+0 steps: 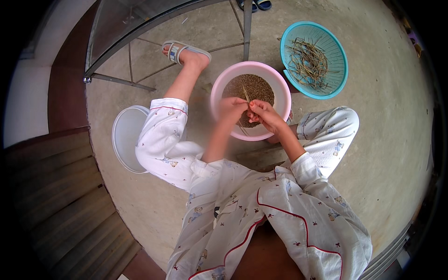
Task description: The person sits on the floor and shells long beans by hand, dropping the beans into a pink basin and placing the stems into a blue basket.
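Note:
A thin, dry, straw-coloured pod or stalk (pixel 245 92) sticks up between my hands, pinched in the fingertips. My left hand (pixel 232 111), partly smeared by motion, closes on it from one side. From the other side my right hand (pixel 265 113) grips it between thumb and fingers, the remaining fingers curled. Both hands are over a pink basin (pixel 281 89), which stands on the floor between my legs. Small brown seeds (pixel 256 85) cover its bottom. A few dry bits lie near the basin's near wall, below my left hand.
A turquoise slotted basket (pixel 337 58) with a heap of dry stalks (pixel 308 63) stands at the far right of the basin. A white bucket (pixel 125 140) is beside my left leg. A metal-framed glass table (pixel 248 35) stands at the far left. Dark slippers (pixel 262 4) lie behind it.

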`<state>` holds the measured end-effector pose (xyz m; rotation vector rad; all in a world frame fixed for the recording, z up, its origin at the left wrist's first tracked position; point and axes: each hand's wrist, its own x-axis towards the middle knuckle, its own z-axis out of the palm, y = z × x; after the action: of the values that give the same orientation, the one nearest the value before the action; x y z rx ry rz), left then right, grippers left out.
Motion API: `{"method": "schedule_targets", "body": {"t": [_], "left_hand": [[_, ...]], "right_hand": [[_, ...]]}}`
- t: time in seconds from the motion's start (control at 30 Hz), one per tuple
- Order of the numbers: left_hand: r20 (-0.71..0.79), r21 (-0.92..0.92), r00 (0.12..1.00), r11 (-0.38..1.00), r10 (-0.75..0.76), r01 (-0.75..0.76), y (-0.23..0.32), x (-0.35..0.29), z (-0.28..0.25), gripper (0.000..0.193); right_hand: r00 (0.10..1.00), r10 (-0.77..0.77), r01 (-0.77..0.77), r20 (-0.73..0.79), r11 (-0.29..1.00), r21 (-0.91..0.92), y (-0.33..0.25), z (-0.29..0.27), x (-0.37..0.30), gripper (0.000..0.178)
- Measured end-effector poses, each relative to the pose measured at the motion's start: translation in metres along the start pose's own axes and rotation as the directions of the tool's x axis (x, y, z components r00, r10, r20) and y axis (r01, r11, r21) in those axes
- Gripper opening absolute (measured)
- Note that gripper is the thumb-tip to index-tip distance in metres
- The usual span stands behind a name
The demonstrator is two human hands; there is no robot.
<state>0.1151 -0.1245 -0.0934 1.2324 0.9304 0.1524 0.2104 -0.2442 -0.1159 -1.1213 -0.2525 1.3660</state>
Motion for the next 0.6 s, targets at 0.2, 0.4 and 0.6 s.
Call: {"method": "schedule_targets", "body": {"t": [0.2, 0.4, 0.6], "left_hand": [[0.066, -0.097, 0.996, 0.993, -0.055, 0.061, -0.001, 0.001, -0.001, 0.006], [0.072, -0.203, 0.996, 0.976, -0.060, 0.074, -0.007, 0.002, -0.001, 0.005], [0.011, -0.210, 0.995, 0.973, -0.100, 0.100, 0.012, -0.008, 0.004, 0.006]], "right_hand": [[0.993, 0.093, -0.106, 0.067, 0.970, 0.217, -0.003, 0.003, 0.002, 0.028], [0.997, 0.021, -0.015, -0.076, 0.997, 0.082, 0.005, 0.006, 0.005, 0.023], [0.996, -0.032, 0.022, -0.089, 0.994, -0.103, -0.001, 0.007, -0.002, 0.019]]}}
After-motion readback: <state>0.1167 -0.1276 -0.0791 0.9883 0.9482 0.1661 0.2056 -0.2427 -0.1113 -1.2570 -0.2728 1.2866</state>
